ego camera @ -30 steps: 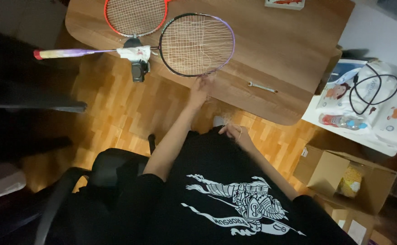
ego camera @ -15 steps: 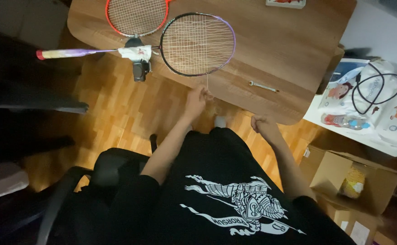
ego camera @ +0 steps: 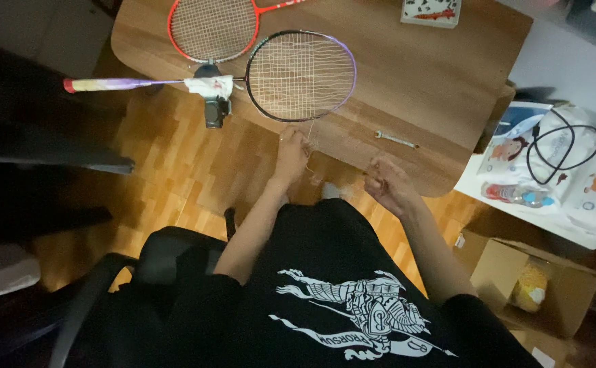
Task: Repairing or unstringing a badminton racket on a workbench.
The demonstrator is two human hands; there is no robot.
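Two hands worked at the near edge of the table, and the risk lay in the thin string running between them. The left hand was closed in a pinch on the string just below the rim of the dark racket, fingers curled tight around it. The right hand hung lower and apart, out past the table edge, fingers drawn together as if gripping the free end; the string itself was too fine to trace there, so I could not tell for certain that it held anything.

Several things could have gone wrong. A hard tug from the left hand might have dragged the racket off the edge, since its head lay close to the rim with the handle sticking out over the floor. The clamp at the shaft seemed to be all that steadied it. Slack or a slip in the pinch could have let the loose, wavy strings in the head go looser. A sharp pull might also have snapped or kinked the string at the frame.

Farther off, a red racket lay beside the dark one, touching or nearly so. A small wrench sat on the table, near the right hand. A cardboard box stood on the floor to the right.
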